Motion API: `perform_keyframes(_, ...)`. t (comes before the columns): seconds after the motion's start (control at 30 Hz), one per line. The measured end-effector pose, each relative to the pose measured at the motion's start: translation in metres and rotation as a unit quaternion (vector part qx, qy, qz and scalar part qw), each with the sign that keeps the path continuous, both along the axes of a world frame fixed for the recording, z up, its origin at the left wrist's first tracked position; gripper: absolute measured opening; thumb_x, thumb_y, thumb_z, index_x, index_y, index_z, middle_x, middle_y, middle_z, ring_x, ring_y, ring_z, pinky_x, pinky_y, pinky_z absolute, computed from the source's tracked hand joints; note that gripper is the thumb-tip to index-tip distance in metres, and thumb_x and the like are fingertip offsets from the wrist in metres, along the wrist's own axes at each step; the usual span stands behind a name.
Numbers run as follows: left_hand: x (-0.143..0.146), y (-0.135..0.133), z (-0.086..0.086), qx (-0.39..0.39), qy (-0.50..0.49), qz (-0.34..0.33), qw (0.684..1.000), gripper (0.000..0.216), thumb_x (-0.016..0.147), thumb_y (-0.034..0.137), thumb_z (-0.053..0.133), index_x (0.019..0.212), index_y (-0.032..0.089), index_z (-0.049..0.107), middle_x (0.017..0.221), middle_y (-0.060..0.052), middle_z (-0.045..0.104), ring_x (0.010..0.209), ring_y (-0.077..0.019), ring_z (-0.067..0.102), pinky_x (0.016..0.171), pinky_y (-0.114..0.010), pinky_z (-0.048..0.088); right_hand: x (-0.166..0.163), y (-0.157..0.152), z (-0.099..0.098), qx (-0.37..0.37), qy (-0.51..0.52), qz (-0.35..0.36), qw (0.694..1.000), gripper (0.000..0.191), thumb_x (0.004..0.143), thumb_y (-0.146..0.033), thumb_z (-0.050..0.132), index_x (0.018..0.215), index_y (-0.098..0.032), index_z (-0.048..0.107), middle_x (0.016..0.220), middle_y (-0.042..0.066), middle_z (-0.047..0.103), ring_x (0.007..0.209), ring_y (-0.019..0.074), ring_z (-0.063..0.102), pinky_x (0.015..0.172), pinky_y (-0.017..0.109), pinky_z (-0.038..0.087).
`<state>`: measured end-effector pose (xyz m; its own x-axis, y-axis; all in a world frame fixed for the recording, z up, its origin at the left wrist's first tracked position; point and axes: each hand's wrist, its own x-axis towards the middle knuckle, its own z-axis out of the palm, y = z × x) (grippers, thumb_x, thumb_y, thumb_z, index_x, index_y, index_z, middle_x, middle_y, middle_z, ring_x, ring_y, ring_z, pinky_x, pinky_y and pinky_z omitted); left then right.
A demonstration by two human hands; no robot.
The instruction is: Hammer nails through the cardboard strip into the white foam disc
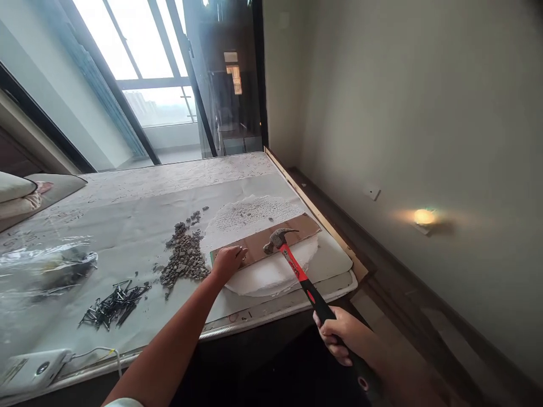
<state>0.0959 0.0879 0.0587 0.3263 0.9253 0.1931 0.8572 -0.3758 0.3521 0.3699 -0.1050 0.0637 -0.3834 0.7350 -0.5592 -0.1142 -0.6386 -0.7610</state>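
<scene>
Two hands at work on a board.
Right hand (345, 334) wraps tight around the hammer (297, 270); left hand (227, 263) presses flat on the brown board (263, 244).

My right hand (345, 336) grips the hammer (303, 277) by its glossy red-and-black handle below a dull grey metal head, my left hand (227, 263) presses matt brown cardboard (265, 240) onto rough white foam (263, 271), beside gritty grey rubble (184, 257), dark metal nails (112, 305) and crinkled glossy plastic sheet (46, 265).
</scene>
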Motion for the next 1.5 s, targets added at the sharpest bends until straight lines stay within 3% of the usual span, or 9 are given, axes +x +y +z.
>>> perform_keyframes(0.53, 0.003, -0.004, 0.0, 0.016, 0.038, 0.03, 0.999, 0.039, 0.086, 0.039, 0.036, 0.053, 0.019, 0.04, 0.052, -0.001, 0.048, 0.054, -0.0142, 0.045, 0.056, -0.026, 0.026, 0.002, 0.001, 0.006, -0.009, -0.014, 0.01, 1.0, 0.021, 0.052, -0.023, 0.042, 0.072, -0.022, 0.036, 0.043, -0.012, 0.035, 0.029, 0.0035, 0.025, 0.025, 0.016, 0.024)
perform_keyframes(0.77, 0.006, -0.006, 0.0, 0.011, 0.091, 0.031, 0.995, 0.046, 0.088, 0.044, 0.03, 0.055, 0.019, 0.05, 0.056, -0.004, 0.055, 0.056, -0.0158, 0.05, 0.053, -0.026, 0.024, 0.002, 0.001, 0.018, -0.01, -0.038, 0.017, 0.999, 0.02, 0.051, -0.022, 0.041, 0.071, -0.022, 0.035, 0.042, -0.012, 0.035, 0.03, 0.0035, 0.026, 0.026, 0.016, 0.024)
perform_keyframes(1.03, 0.006, -0.01, -0.006, 0.022, 0.151, 0.023, 0.988, 0.046, 0.09, 0.042, 0.028, 0.065, 0.017, 0.058, 0.068, -0.007, 0.063, 0.065, -0.0189, 0.057, 0.056, -0.027, 0.031, 0.003, 0.001, 0.007, -0.005, -0.024, 0.015, 1.0, 0.021, 0.052, -0.023, 0.042, 0.073, -0.022, 0.036, 0.043, -0.012, 0.034, 0.029, 0.0038, 0.025, 0.025, 0.016, 0.024)
perform_keyframes(1.3, 0.004, -0.008, -0.016, 0.005, 0.14, 0.015, 0.99, 0.044, 0.09, 0.041, 0.032, 0.066, 0.017, 0.06, 0.072, -0.008, 0.064, 0.068, -0.0198, 0.059, 0.06, -0.028, 0.034, 0.002, 0.001, 0.011, -0.006, -0.039, 0.022, 0.999, 0.022, 0.052, -0.024, 0.043, 0.072, -0.022, 0.035, 0.042, -0.012, 0.034, 0.028, 0.0041, 0.025, 0.026, 0.018, 0.023)
perform_keyframes(1.5, 0.004, -0.01, -0.012, 0.013, 0.112, 0.005, 0.994, 0.038, 0.087, 0.038, 0.038, 0.062, 0.018, 0.06, 0.069, -0.009, 0.063, 0.066, -0.022, 0.059, 0.058, -0.03, 0.035, -0.003, 0.0, 0.021, 0.007, -0.067, 0.025, 0.997, 0.023, 0.051, -0.023, 0.042, 0.072, -0.022, 0.035, 0.043, -0.012, 0.033, 0.029, 0.0038, 0.025, 0.028, 0.017, 0.023)
